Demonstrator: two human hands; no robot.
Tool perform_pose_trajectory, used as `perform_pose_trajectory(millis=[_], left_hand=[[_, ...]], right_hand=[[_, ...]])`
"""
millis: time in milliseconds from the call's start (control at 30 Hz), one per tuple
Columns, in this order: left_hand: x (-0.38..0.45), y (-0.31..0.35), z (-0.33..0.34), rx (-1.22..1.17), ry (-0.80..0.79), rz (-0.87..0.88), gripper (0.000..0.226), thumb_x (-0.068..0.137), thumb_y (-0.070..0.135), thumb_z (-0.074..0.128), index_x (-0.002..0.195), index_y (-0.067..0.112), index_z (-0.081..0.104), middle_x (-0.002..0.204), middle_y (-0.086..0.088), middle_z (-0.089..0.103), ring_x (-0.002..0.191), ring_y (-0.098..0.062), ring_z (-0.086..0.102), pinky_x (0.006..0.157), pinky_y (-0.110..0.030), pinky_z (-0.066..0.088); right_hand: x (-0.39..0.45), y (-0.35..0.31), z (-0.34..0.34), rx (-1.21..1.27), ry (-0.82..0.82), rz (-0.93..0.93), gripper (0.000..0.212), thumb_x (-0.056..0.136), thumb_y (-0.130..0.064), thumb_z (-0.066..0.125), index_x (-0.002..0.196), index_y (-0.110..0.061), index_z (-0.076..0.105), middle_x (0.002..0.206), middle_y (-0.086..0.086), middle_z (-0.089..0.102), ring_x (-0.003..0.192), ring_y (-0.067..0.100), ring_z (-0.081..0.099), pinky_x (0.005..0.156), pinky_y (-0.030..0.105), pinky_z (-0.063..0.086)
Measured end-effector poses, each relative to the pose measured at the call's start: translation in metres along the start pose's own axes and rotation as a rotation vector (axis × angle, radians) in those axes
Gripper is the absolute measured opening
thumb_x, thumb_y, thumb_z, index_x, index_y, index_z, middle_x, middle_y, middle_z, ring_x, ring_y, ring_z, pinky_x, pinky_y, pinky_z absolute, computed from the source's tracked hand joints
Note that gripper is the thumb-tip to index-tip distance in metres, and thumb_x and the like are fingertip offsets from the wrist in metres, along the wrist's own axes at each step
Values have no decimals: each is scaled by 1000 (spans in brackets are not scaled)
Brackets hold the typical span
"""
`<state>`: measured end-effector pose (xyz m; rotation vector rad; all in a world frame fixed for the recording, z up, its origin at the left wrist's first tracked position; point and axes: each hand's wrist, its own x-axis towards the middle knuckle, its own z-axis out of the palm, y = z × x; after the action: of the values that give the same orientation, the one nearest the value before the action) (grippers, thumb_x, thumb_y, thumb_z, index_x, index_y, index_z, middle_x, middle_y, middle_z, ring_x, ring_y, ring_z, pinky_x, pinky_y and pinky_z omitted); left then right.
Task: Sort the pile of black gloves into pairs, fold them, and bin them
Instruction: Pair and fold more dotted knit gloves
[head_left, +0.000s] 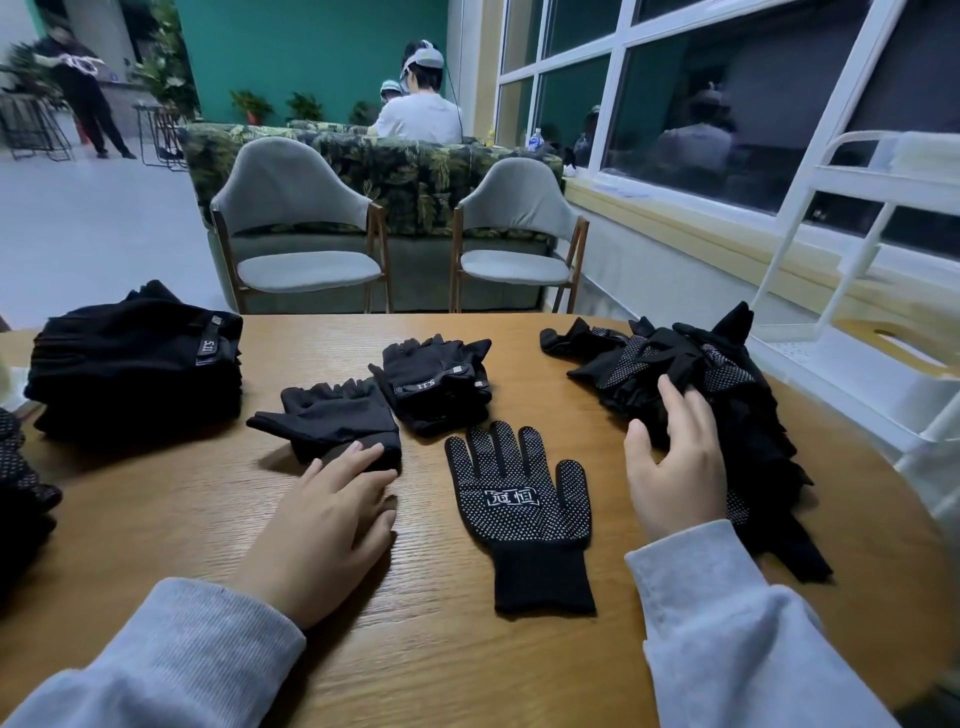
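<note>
While 1 dotted glove (522, 506) lies flat on the counter (415, 649) awaiting its match, the right hand (675, 467) reaches loosely open into the unsorted pile (691, 395); the left hand (322, 525) presses flat fingers on a plain glove (332, 415), steadying it.

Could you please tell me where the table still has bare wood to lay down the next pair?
Bare table lies along the near edge, between the left hand and the dotted glove, and ahead of the folded gloves toward the chairs. It is crowded right, where the right hand rests on the glove pile, and left by the stack.
</note>
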<state>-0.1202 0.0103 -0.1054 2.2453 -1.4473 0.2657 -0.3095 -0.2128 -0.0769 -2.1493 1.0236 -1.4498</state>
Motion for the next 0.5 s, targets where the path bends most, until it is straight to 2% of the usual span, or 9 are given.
perform_pose_trajectory(millis=[67,100,133,233,300,367,400,433,500], left_hand=[[-1,1,1,-2,14,19,56,82,49,32,114,17,65,134,-2,54,130,-19,42,105,-41,27],[-1,1,2,-2,19,28,54,83,48,33,113,17,65,132,-2,55,129,-20,44,104,-41,28],[-1,0,3,-8,20,35,52,84,48,34,113,18,65,132,-2,55,128,-20,44,104,-41,29],[-1,1,3,-44,45,63,50,85,48,36,115,18,63,134,-1,52,128,-19,45,103,-41,33],[-1,4,1,-116,72,83,49,85,46,41,121,18,58,137,1,49,126,-11,45,103,-34,38],[-2,10,-2,-208,108,117,47,86,35,55,130,19,48,139,5,44,124,9,37,103,-15,34],[-2,12,-2,-250,121,132,54,86,24,63,135,22,41,140,8,42,123,16,32,100,-9,32],[-3,14,-1,-292,133,137,64,84,16,67,138,25,34,139,10,40,123,18,32,99,-7,31],[-5,18,1,-382,148,140,77,83,11,67,142,32,24,140,12,37,122,12,40,98,-7,33]], right_hand=[[-1,-2,1,63,36,-48,58,84,-34,42,133,-3,50,136,21,45,118,36,51,100,43,43],[-1,-4,1,86,57,-86,58,84,-33,41,132,-3,51,134,22,47,118,35,50,98,46,44],[-2,-6,1,104,73,-127,55,84,-30,42,130,-2,52,132,22,48,119,31,49,100,42,43],[-10,-21,0,120,58,-288,45,85,-21,45,124,0,57,126,23,53,119,18,45,106,11,27],[-18,-33,2,140,-7,-388,42,86,-19,47,122,-2,60,124,19,56,118,16,48,106,11,27],[-28,-43,7,179,-105,-486,39,86,-19,49,122,-6,60,125,13,57,118,16,51,106,18,33],[-33,-47,11,202,-172,-537,38,87,-18,50,121,-8,62,125,10,57,118,16,52,105,21,35],[-39,-51,15,224,-252,-590,35,87,-18,51,118,-9,64,124,8,58,118,16,53,105,23,37],[-52,-57,25,261,-425,-701,29,87,-15,52,109,-7,69,121,7,62,117,16,54,102,27,41]])
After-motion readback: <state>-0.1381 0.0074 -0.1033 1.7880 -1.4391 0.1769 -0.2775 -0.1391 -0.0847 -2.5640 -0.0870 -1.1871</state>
